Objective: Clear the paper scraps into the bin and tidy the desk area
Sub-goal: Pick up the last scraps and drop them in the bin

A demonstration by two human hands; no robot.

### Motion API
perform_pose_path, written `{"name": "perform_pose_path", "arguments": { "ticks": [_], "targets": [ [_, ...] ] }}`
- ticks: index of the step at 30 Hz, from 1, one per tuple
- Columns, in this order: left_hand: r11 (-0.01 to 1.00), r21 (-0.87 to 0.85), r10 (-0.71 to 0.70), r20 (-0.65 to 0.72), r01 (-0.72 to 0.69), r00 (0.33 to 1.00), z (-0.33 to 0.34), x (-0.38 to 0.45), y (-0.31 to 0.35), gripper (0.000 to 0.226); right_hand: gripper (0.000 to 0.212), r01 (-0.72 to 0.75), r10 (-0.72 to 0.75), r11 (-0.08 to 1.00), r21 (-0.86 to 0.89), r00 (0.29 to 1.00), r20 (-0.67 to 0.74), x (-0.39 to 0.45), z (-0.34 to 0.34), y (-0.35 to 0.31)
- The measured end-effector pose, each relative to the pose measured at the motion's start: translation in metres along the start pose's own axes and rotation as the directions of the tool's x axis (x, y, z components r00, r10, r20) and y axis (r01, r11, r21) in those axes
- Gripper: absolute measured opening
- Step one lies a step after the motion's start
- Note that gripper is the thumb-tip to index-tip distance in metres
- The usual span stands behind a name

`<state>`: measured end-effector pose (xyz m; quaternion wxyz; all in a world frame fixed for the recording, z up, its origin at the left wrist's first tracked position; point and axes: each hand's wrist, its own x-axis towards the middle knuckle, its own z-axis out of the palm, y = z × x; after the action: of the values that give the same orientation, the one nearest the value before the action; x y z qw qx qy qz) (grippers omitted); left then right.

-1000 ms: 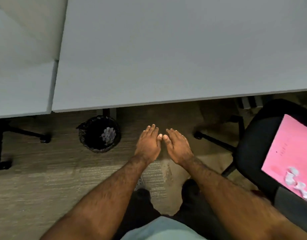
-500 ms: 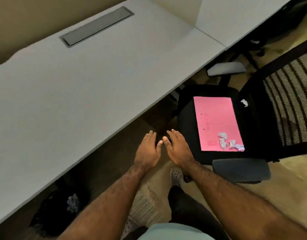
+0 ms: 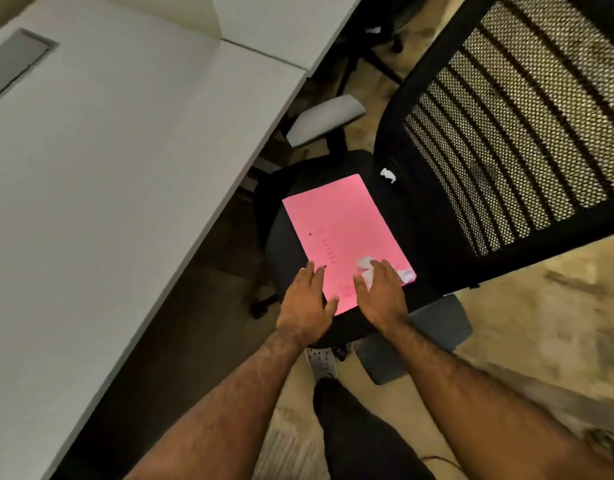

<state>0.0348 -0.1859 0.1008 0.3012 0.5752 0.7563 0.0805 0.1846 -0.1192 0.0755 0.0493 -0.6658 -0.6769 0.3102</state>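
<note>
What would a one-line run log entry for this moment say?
left hand open over pink folder | right hand open over paper scraps | stray scrap on chair seat

A folder (image 3: pixel 343 233) lies on the chair (image 3: pixel 333 188) seat, right of the desk (image 3: pixel 125 168). Scraps (image 3: pixel 367 268) sit on the folder's near right corner; another scrap (image 3: pixel 388 174) lies on the seat behind the folder. Both hands, left (image 3: pixel 307 303) and right (image 3: pixel 381 294), are over the folder's near edge.
</note>
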Motion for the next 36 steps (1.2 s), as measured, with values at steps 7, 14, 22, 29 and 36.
{"name": "perform_pose_path", "arguments": {
  "ticks": [7,14,22,29,36],
  "targets": [
    [0.974,0.147,0.143,0.187,-0.172,0.972,0.054,0.075,0.027,0.082,0.069,-0.299,0.297,0.944,-0.137,0.954,-0.038,0.069,0.008,0.057],
    [0.932,0.233,0.205,0.289,-0.277,0.935,0.104,0.132,0.037,0.079,0.064,-0.371,0.372,0.887,-0.275,0.927,-0.051,0.109,0.039,0.08],
    [0.811,0.385,0.359,0.268,-0.441,0.894,0.141,0.159,0.03,0.056,0.029,-0.016,0.069,0.847,-0.531,0.994,0.08,0.14,0.058,0.102],
    [0.815,0.312,0.408,0.287,-0.488,0.866,0.125,0.18,0.009,0.034,0.029,0.007,0.084,0.876,-0.481,0.982,0.167,0.162,0.048,0.106],
    [0.934,0.261,0.197,0.191,-0.243,0.962,0.084,0.226,-0.002,0.022,0.057,0.119,-0.092,0.89,-0.441,0.992,0.081,0.212,0.027,0.083]
  ]
}}
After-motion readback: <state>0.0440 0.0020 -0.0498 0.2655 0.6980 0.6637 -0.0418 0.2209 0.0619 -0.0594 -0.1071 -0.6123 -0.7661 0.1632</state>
